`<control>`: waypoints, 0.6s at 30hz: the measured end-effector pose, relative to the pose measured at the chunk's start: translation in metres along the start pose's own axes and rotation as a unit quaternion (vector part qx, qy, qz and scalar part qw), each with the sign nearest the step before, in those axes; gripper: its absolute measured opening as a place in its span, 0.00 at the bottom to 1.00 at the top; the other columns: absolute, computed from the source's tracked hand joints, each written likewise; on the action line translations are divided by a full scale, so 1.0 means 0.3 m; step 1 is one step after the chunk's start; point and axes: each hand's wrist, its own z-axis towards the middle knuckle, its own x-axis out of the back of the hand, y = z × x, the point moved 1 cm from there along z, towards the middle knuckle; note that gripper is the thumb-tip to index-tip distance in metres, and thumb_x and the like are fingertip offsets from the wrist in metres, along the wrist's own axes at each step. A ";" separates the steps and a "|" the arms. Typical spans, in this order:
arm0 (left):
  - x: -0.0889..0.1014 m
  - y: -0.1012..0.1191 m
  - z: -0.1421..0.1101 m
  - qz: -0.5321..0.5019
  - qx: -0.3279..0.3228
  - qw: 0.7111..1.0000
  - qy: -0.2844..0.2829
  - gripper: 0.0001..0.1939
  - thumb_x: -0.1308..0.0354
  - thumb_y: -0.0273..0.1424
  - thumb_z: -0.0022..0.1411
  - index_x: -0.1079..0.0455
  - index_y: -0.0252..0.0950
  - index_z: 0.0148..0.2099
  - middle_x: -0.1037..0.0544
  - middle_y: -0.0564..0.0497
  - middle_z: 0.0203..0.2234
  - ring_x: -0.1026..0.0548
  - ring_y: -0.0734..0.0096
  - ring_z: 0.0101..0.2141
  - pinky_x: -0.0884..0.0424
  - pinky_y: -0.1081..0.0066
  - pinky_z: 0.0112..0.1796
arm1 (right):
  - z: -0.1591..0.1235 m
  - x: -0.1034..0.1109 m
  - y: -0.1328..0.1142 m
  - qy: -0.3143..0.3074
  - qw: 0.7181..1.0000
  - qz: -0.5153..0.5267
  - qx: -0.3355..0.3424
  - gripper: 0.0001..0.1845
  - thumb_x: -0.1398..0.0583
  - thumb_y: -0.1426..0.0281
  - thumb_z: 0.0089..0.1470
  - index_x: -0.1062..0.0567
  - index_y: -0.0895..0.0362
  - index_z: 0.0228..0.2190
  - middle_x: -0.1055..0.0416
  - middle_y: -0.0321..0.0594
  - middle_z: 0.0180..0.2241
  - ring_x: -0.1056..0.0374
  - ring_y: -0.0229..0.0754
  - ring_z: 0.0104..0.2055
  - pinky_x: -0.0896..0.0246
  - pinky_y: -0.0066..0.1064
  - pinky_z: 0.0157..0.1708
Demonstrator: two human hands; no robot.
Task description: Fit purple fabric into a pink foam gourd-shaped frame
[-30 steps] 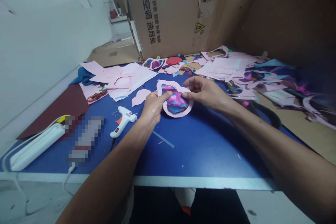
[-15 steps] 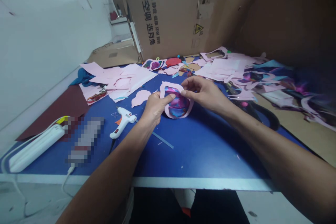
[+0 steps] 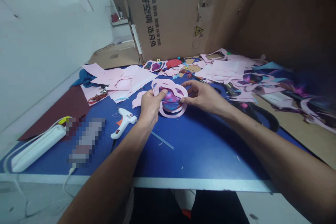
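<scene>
A pink cut-out outline [image 3: 162, 83] is held above the blue table together with a shiny purple-and-blue patterned piece [image 3: 171, 98]. My left hand [image 3: 150, 107] pinches them from the left, thumb on top. At the right edge, the thumb and fingers of my right hand [image 3: 203, 96] are closed on the pink outline. Gaps show between the pink outline and the patterned piece. A flat pink cut shape [image 3: 137, 100] lies just left of my left hand. Nearer my left forearm is a white glue gun [image 3: 124, 122], with a clear strip [image 3: 163, 140] to its right.
Pink sheets [image 3: 136, 73] lie at the back left. Pink scraps [image 3: 225, 70] pile up at the back right, near a dark curved object [image 3: 270, 119]. A red round piece [image 3: 173, 63] is at the back. A white power strip [image 3: 38, 150] sits front left; a large cardboard box [image 3: 178, 14] stands behind.
The pink outline and patterned piece have shifted slightly left and come partly apart, with gaps now showing between them. Both hands moved a little left with them.
</scene>
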 end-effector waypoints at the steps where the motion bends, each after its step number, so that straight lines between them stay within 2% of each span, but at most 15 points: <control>1: 0.001 -0.001 0.003 -0.004 -0.006 1.000 0.004 0.16 0.20 0.36 0.48 0.17 0.35 0.37 0.14 0.48 0.32 0.19 0.66 0.32 0.22 0.65 0.39 | 0.000 -0.001 0.002 -0.012 1.000 0.013 -0.019 0.31 0.22 0.62 0.47 0.21 0.54 0.50 0.20 0.38 0.33 0.27 0.45 0.32 0.35 0.34 0.31; 6: 0.012 -0.004 0.014 -0.009 -0.041 0.998 0.038 0.15 0.21 0.36 0.49 0.17 0.36 0.38 0.13 0.49 0.33 0.18 0.65 0.34 0.21 0.64 0.43 | -0.001 -0.002 0.000 -0.038 0.993 0.075 -0.083 0.33 0.19 0.61 0.42 0.23 0.53 0.48 0.25 0.32 0.24 0.32 0.41 0.26 0.36 0.31 0.27; 11: 0.023 -0.003 0.016 0.029 -0.068 0.996 0.052 0.11 0.24 0.34 0.53 0.17 0.36 0.39 0.14 0.49 0.34 0.18 0.65 0.36 0.23 0.64 0.45 | -0.009 -0.005 -0.018 -0.037 0.992 0.098 -0.077 0.34 0.19 0.61 0.41 0.25 0.53 0.46 0.24 0.31 0.23 0.31 0.40 0.25 0.40 0.30 0.25; 15: 0.025 0.008 0.010 0.056 -0.061 0.994 0.067 0.06 0.28 0.31 0.55 0.18 0.36 0.37 0.15 0.51 0.32 0.20 0.67 0.34 0.24 0.67 0.42 | -0.019 -0.009 -0.040 -0.045 0.991 0.097 -0.075 0.40 0.18 0.61 0.40 0.27 0.51 0.51 0.23 0.30 0.23 0.29 0.42 0.24 0.39 0.30 0.23; 18: 0.021 0.016 0.009 0.037 -0.040 0.997 0.056 0.05 0.29 0.28 0.55 0.19 0.37 0.36 0.15 0.51 0.30 0.20 0.67 0.33 0.25 0.68 0.39 | -0.024 -0.007 -0.057 -0.048 0.993 0.090 -0.068 0.35 0.20 0.54 0.47 0.25 0.53 0.50 0.22 0.33 0.23 0.29 0.42 0.23 0.36 0.31 0.24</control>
